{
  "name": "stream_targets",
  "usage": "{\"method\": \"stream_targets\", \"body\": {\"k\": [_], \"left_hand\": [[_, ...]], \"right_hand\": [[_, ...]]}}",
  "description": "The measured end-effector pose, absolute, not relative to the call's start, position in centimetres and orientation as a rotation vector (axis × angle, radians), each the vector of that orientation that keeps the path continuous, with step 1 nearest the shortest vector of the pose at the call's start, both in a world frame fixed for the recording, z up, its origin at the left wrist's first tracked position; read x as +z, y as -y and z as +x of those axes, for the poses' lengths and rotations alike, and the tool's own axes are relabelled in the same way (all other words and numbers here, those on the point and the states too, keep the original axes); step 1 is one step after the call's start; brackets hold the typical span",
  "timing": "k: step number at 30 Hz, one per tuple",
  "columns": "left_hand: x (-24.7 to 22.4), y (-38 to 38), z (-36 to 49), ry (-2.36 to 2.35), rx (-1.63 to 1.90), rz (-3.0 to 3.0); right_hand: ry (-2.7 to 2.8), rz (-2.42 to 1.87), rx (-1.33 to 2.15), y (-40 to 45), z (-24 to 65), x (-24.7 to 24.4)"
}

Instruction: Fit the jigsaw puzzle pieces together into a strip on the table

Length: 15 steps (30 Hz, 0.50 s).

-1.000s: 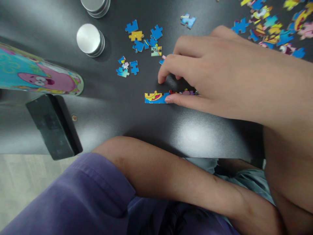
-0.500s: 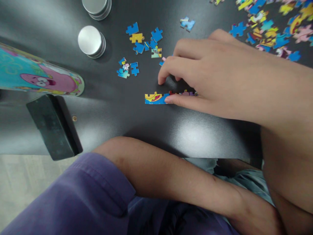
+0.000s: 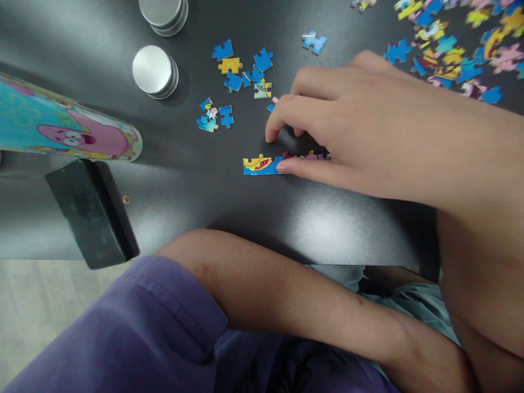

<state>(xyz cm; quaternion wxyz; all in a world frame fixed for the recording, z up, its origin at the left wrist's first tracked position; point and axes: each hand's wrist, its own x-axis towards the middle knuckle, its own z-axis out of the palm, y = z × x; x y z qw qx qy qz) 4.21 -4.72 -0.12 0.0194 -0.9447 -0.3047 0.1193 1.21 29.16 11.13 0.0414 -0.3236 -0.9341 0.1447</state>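
My right hand (image 3: 347,120) lies flat over the strip (image 3: 262,164) of joined puzzle pieces on the black table (image 3: 184,180). My thumb presses along the strip's near edge and my curled fingers (image 3: 282,117) come down behind it; they grip nothing, they only pin it in place. Only the left end of the strip shows, yellow and blue; the rest is under my hand, so I cannot tell how long it runs.

My left arm crosses my lap below the table edge. Its hand is hidden behind my right forearm, so I cannot tell whether it is open or closed.

I judge the puzzle barely begun: one short row is joined. A small cluster (image 3: 241,76) of loose pieces lies just beyond my fingers, one single piece (image 3: 314,41) farther back, and a big heap (image 3: 454,49) sits at the far right, all unjoined. The picture tube (image 3: 69,134) lies at the left, near two metal lids (image 3: 155,71).
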Motion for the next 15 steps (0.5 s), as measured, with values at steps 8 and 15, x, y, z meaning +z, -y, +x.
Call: {"method": "stream_targets", "body": {"k": [8, 15], "left_hand": [[1.9, 6.6, 1.7, 1.008, 0.414, -2.934], [1.8, 6.3, 2.0, 1.037, 0.424, -2.963]], "right_hand": [[2.898, -1.005, 0.411, -29.2, 0.9, 11.4], [2.895, -0.999, 0.413, -29.1, 0.9, 11.6]]}}
